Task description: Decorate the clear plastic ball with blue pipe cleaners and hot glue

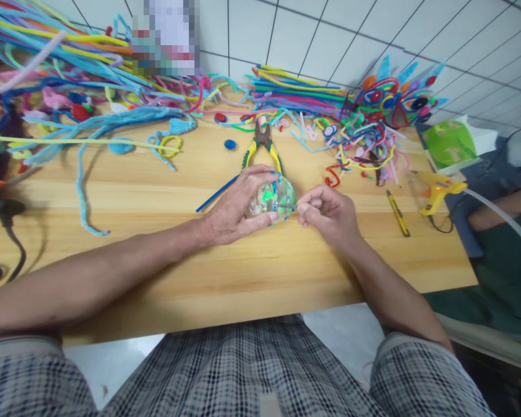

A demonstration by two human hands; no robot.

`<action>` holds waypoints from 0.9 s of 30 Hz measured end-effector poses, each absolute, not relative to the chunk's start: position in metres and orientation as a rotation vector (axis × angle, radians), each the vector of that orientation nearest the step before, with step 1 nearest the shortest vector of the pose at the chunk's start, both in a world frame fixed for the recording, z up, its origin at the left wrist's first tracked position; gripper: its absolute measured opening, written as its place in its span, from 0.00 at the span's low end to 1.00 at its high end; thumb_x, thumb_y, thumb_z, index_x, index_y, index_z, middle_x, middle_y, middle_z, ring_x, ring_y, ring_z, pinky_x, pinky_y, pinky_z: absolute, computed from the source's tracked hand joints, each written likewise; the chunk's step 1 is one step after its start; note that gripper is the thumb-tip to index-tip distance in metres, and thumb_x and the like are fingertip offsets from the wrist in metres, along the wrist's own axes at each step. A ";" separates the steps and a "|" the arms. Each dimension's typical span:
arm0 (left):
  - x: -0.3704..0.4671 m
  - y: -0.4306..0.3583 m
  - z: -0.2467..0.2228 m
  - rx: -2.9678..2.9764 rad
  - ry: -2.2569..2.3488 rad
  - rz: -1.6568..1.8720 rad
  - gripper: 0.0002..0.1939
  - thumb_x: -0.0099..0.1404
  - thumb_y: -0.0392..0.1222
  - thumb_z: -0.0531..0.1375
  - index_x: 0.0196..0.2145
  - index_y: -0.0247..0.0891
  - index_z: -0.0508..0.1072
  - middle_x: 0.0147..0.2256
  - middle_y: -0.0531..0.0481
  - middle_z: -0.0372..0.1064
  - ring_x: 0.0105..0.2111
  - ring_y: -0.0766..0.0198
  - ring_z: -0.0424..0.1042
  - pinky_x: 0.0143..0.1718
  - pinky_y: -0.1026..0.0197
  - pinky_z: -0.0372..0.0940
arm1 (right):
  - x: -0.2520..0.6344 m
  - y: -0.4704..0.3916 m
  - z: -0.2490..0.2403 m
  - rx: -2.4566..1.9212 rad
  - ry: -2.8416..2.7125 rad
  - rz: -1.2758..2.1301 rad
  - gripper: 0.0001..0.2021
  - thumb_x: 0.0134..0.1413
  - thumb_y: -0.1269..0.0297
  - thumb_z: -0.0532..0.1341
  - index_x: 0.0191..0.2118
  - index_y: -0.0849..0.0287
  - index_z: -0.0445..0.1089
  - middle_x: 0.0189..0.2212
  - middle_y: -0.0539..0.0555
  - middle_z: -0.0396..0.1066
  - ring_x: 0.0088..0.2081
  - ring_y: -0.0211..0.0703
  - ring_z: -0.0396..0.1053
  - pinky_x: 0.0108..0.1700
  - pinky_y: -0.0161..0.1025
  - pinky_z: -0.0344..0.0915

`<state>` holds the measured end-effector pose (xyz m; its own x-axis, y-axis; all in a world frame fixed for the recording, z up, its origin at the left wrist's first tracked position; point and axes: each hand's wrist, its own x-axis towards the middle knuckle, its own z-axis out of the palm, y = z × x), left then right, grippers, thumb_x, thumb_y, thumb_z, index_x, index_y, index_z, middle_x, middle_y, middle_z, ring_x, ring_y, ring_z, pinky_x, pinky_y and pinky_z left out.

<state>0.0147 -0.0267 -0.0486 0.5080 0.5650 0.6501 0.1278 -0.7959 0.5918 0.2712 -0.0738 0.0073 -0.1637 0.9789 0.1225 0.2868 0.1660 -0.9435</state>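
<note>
Near the middle of the wooden table, my left hand (232,211) wraps round a clear, roundish object (271,197) with green and blue patches. My right hand (330,214) is closed on small scissors (316,202), one finger loop showing beside the fingers. Their thin metal blades lie against the front of the clear object. Just behind it are pliers (264,145) with yellow and green handles, jaws pointing away. A blue stick (217,194) lies beside my left hand.
Pipe cleaners (91,63) are heaped at the back left, with a bundle (299,92) and scraps (364,145) further right. On the right lie a yellow cutter (398,213) and a yellow glue gun (440,192). Another person's arm (507,207) shows at the right edge.
</note>
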 end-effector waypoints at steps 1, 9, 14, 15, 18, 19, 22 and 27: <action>0.015 -0.027 -0.049 2.280 0.579 1.220 0.32 0.79 0.54 0.65 0.73 0.47 0.61 0.68 0.34 0.67 0.73 0.44 0.67 0.73 0.34 0.68 | 0.271 -0.074 0.007 -1.244 -1.605 1.047 0.06 0.61 0.60 0.72 0.35 0.53 0.77 0.21 0.44 0.77 0.21 0.36 0.70 0.25 0.34 0.66; 0.012 -0.028 -0.046 2.290 0.602 1.180 0.32 0.79 0.55 0.65 0.73 0.47 0.61 0.69 0.34 0.66 0.73 0.42 0.66 0.73 0.32 0.68 | 0.271 -0.073 0.006 -1.237 -1.619 1.041 0.07 0.63 0.59 0.72 0.36 0.53 0.77 0.22 0.44 0.76 0.21 0.35 0.70 0.27 0.34 0.66; 0.010 -0.031 -0.044 2.275 0.669 1.146 0.31 0.80 0.52 0.65 0.74 0.48 0.61 0.70 0.36 0.66 0.73 0.42 0.67 0.72 0.30 0.70 | 0.269 -0.072 0.005 -1.210 -1.610 1.116 0.11 0.63 0.54 0.71 0.36 0.54 0.74 0.23 0.44 0.76 0.22 0.35 0.70 0.27 0.33 0.67; 0.009 -0.031 -0.045 2.266 0.669 1.162 0.31 0.80 0.52 0.65 0.74 0.50 0.61 0.70 0.38 0.66 0.73 0.42 0.67 0.72 0.30 0.71 | 0.269 -0.072 0.004 -1.200 -1.610 1.135 0.11 0.63 0.54 0.71 0.36 0.54 0.73 0.23 0.44 0.75 0.23 0.35 0.70 0.28 0.33 0.68; 0.009 -0.031 -0.047 2.235 0.675 1.197 0.32 0.79 0.55 0.66 0.74 0.54 0.63 0.68 0.39 0.68 0.72 0.40 0.68 0.70 0.27 0.74 | 0.269 -0.071 0.003 -1.175 -1.621 1.156 0.10 0.63 0.55 0.70 0.37 0.54 0.72 0.23 0.44 0.75 0.23 0.35 0.69 0.29 0.33 0.68; 0.009 -0.031 -0.048 2.238 0.678 1.212 0.32 0.78 0.56 0.66 0.74 0.54 0.63 0.68 0.39 0.69 0.72 0.39 0.69 0.69 0.26 0.75 | 0.269 -0.070 0.003 -1.172 -1.630 1.152 0.10 0.64 0.55 0.69 0.37 0.54 0.72 0.23 0.44 0.74 0.23 0.34 0.69 0.29 0.33 0.67; 0.009 -0.029 -0.049 2.280 0.672 1.252 0.33 0.78 0.56 0.67 0.75 0.54 0.64 0.68 0.40 0.69 0.70 0.38 0.71 0.66 0.23 0.77 | 0.270 -0.070 0.001 -1.185 -1.664 1.123 0.09 0.63 0.55 0.67 0.37 0.54 0.72 0.23 0.44 0.73 0.24 0.34 0.69 0.28 0.33 0.64; 0.009 -0.026 -0.049 2.329 0.682 1.261 0.36 0.76 0.53 0.68 0.76 0.57 0.62 0.69 0.41 0.68 0.70 0.42 0.71 0.67 0.28 0.77 | 0.272 -0.070 -0.001 -1.183 -1.688 1.097 0.08 0.63 0.56 0.67 0.37 0.54 0.72 0.23 0.44 0.74 0.24 0.34 0.68 0.28 0.33 0.63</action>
<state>0.0093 -0.0259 -0.0488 0.4730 0.5898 0.6545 0.2252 -0.7991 0.5574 0.2717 -0.0703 -0.0007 -0.2577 0.9588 0.1194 0.2809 0.1926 -0.9402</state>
